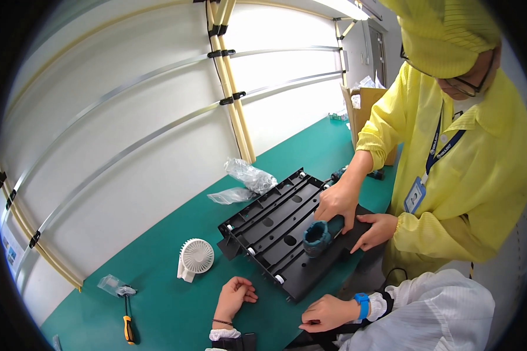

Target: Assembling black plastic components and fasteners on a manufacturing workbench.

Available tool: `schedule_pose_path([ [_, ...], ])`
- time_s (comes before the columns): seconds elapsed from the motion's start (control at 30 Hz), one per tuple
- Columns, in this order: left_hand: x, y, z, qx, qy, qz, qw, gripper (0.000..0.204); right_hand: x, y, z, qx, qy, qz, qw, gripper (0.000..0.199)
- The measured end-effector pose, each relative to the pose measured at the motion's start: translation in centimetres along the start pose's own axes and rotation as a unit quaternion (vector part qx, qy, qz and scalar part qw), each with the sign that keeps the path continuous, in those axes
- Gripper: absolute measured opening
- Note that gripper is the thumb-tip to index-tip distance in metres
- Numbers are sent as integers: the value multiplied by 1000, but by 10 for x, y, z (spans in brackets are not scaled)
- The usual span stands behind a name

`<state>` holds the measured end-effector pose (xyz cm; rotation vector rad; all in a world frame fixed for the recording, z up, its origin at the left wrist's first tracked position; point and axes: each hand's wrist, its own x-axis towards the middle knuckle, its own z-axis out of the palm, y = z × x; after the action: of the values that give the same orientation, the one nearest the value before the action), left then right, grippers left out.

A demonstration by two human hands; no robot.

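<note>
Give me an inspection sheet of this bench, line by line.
Surface: green bench mat.
Job's things: black slotted tray; co-worker's hand presses a teal power tool on it.
Clutter: white fan, orange-handled screwdriver, crumpled plastic bags.
Hands: left hand rests empty on the mat; right hand rests empty by the tray's near edge.
Cables: nothing seen.
Surroundings: cardboard box, white wall panels.

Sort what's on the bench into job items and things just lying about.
In use: black tray, teal driver in the co-worker's hand, wearer's left hand and right hand beside the tray.
Lying about: white fan, screwdriver, plastic bags, cardboard box.
</note>
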<state>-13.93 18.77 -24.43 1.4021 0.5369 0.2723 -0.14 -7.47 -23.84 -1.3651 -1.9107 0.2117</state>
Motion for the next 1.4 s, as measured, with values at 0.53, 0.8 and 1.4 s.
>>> schedule_pose_path([
  [0.53, 5, -1, -1, 30, 3, -9, 1000, 12, -5, 3, 10, -25, 22, 10, 999, 26],
  [0.8, 5, 1, 3, 31, 20, -20, 999, 11, -7, 5, 12, -29, 38, 13, 999, 26],
  [1.4, -6, 3, 9, 39, 24, 9, 999, 12, -3, -17, -13, -3, 50, -37, 998, 18],
])
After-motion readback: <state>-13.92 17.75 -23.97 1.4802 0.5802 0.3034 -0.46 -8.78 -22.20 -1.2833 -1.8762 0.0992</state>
